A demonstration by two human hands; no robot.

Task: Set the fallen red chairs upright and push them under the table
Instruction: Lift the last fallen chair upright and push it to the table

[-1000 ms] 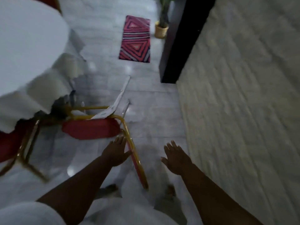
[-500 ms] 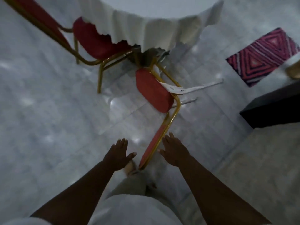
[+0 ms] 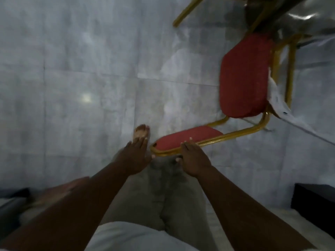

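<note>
A fallen red chair (image 3: 244, 77) with a gold frame lies on its side on the pale tiled floor, seat at the right. Its red backrest (image 3: 192, 135) stretches toward me. My right hand (image 3: 194, 158) is on the backrest's near gold rail, fingers over the pad and thumb under the rail. My left hand (image 3: 136, 156) hovers open just left of the backrest's end, fingers spread, apparently apart from it. The table itself is mostly out of frame at the top right.
A gold leg of another chair (image 3: 184, 13) slants in at the top. Torn white wrapping (image 3: 277, 102) hangs off the fallen chair's seat. Shiny plastic or cloth (image 3: 308, 15) fills the top right corner. A dark block (image 3: 313, 201) sits at the lower right. My bare foot (image 3: 141, 133) stands beside the backrest.
The view has swung down and left, and the table has left the frame. Both hands have dropped to the backrest; my right hand now grips its rail.
</note>
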